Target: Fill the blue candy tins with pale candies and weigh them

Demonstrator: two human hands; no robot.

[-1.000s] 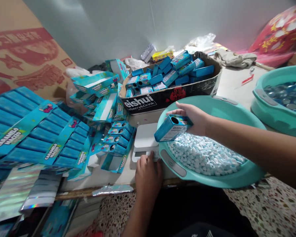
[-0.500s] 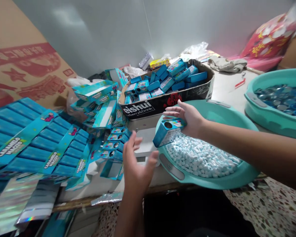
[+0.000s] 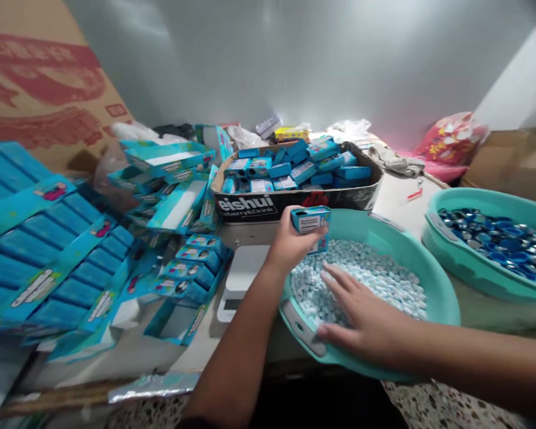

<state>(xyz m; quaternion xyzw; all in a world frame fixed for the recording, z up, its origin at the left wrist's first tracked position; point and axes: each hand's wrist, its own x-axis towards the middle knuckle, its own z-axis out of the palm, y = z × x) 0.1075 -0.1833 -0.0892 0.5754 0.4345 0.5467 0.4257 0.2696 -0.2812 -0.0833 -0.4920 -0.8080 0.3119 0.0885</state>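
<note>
My left hand (image 3: pixel 288 244) is wrapped round a small blue candy box (image 3: pixel 311 221), held upright over the far left side of a turquoise basin (image 3: pixel 444 316). A dark round opening shows in the box's top. White and pale-blue candies (image 3: pixel 388 277) cover the basin's bottom. Above their near part is my right hand (image 3: pixel 366 319), its fingers and thumb apart; nothing is seen in it. Whether its fingertips touch the candies I cannot tell. Left of the basin stands a white kitchen scale (image 3: pixel 245 271), partly behind my left forearm.
A printed tray (image 3: pixel 178 328) with several open-topped boxes lies left of the scale. Behind is a black carton (image 3: pixel 250 208) full of blue boxes. Packed display trays (image 3: pixel 62 238) lean at the left. A second turquoise basin (image 3: pixel 473 268) at the right holds blue and silver lids.
The candy box has passed from my right hand to my left. My left hand has moved up and right to the basin; my right hand has come down over the candies.
</note>
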